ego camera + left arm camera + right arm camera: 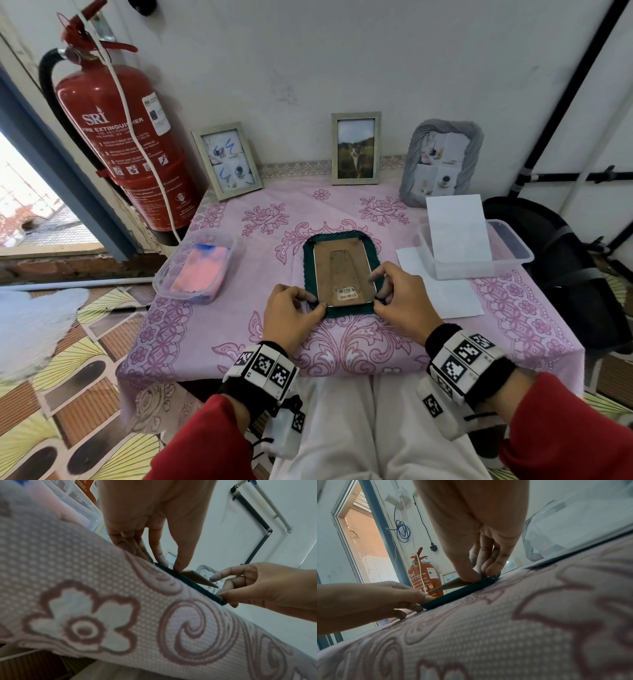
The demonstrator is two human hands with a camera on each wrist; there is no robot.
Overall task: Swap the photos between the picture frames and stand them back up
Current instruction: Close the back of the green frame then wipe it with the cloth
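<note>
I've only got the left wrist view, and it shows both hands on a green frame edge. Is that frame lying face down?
Observer: Yes, the green frame lies face down, and a barcode sticker shows on its backing.
Operator: Any frames standing?
Observer: Three stand against the wall: a silver frame, a cat frame and a grey frame.
Operator: Loose photos anywhere?
Observer: A white sheet stands in the right tub. I can't tell whether it's a photo.

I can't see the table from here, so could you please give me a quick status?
Both hands, left and right, pinching the dark green fabric frame's near corners. Frame face down, brown cardboard backing up. Nothing in the way.
</note>
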